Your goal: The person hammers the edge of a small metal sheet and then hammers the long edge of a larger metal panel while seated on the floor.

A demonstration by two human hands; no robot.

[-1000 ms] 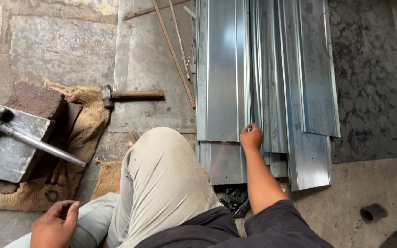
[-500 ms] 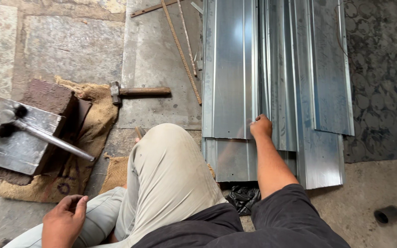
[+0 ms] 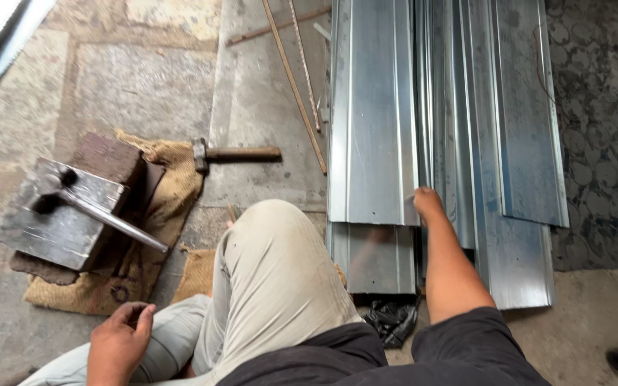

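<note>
My right hand (image 3: 427,204) reaches forward and grips the near right corner of the top folded metal sheet (image 3: 370,121), which lies on a stack of shiny galvanized sheets (image 3: 495,143) on the floor. My left hand (image 3: 117,344) rests low at the left on my trouser leg, fingers loosely curled, holding nothing. My raised knee in beige trousers (image 3: 273,279) sits between the two hands.
A steel block with a metal rod on it (image 3: 62,214) stands on burlap sacking (image 3: 173,186) at the left. A hammer (image 3: 234,153) lies beside the sacking. Thin rods (image 3: 296,82) lie on the stone floor next to the sheets. A black bag (image 3: 391,322) lies under the stack's near end.
The view has shifted, so the sheets and block sit lower and further right in the frame. My right hand stays at the top sheet's corner; my left hand stays on my leg.
</note>
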